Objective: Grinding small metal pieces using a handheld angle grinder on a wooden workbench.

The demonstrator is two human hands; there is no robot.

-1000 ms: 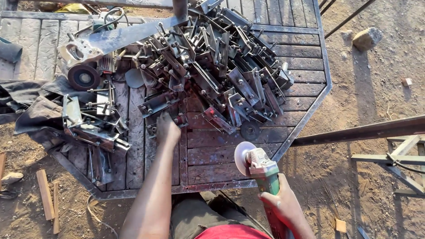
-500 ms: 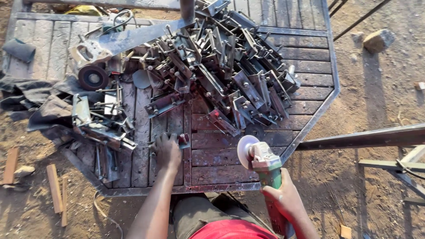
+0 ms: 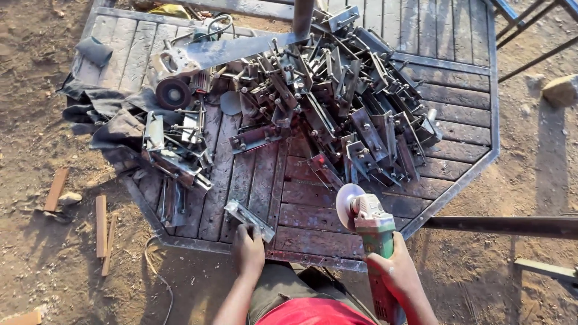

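Head view. A metal bracket (image 3: 248,219) lies flat on the table (image 3: 313,241), close to the near edge and apart from the big pile of brackets (image 3: 337,102) heaped in the middle and far right. The left hand (image 3: 249,248) is closed on the bracket's near end, fingers curled over it, pinning it to the planks. The right hand (image 3: 394,271) is wrapped tight round the green body of an angle grinder (image 3: 368,219). The grinder's disc (image 3: 348,204) is held up, edge on, just right of the bracket and not touching it. The two hands are kept apart, with bare planks between them.

A smaller pile (image 3: 171,156) of brackets sits at the left, partly on dark cloth (image 3: 99,123). A second grinder (image 3: 180,75) rests at the far left of the table. Wood offcuts (image 3: 102,232) lie on the dirt beside the table.

Step judged in hand: one bracket has been singled out and is clamped by hand for grinding; no disc contact is seen yet, and no sparks. Whether the disc is spinning cannot be told.

Next move, as judged: the disc would have to be brought left and down onto the bracket's far end, well clear of the left fingers, with the bracket held firm against kick.
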